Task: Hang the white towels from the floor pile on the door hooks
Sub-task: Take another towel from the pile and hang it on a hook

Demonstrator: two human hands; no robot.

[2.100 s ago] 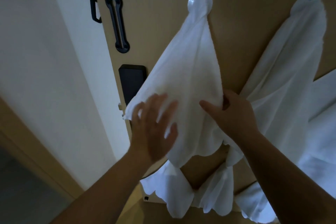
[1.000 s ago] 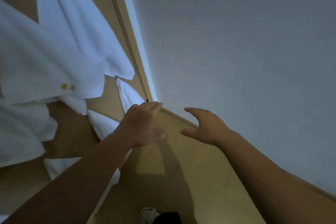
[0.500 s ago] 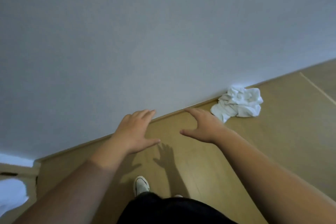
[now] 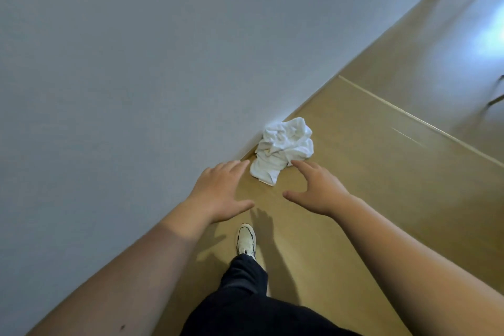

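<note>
The crumpled towel pile (image 4: pixel 283 148) is plain white against a pale grey-blue wall (image 4: pixel 136 63). The floor (image 4: pixel 381 185) is tan wood. The shoe (image 4: pixel 246 241) is off-white with dark marks; the trouser leg (image 4: pixel 245 281) black.

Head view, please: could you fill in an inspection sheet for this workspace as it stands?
Surface: tan floor, a seam strip crossing it at right.
Job's things: crumpled white towel on the floor against the wall; door hooks not in view.
Clutter: nothing seen.
Hands: left hand and right hand both empty with relaxed fingers, held out toward the towel, not plainly touching it.
Cables: nothing seen.
Surroundings: grey wall, the person's shoe and dark trouser leg, bright glare on the floor at upper right.
</note>
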